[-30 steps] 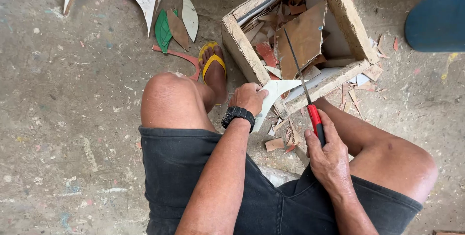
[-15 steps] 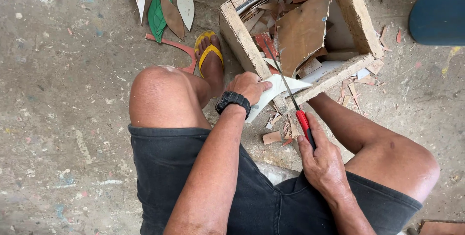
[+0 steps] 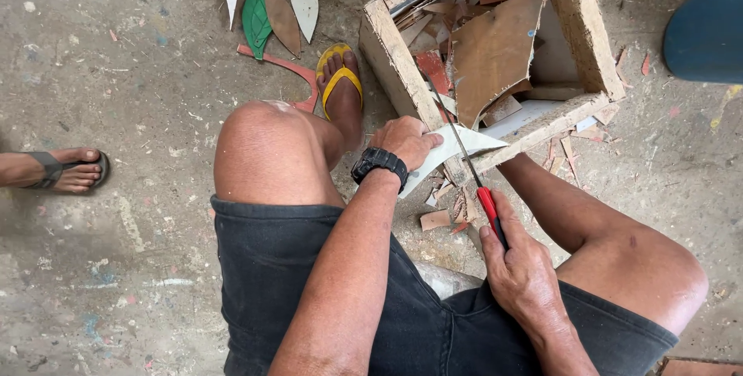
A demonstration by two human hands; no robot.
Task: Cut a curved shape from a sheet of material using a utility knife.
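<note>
Hands (image 3: 464, 190) on tile piece (image 3: 457, 146), saw (image 3: 480, 190)

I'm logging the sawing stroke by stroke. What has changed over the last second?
The right hand has drawn the red-handled saw back toward the body, then pushed it slightly forward again, blade across the pale piece. Another person's sandalled foot has come into view at the left. The left hand still presses the piece on the wooden box's rim; both grips unchanged.
</note>
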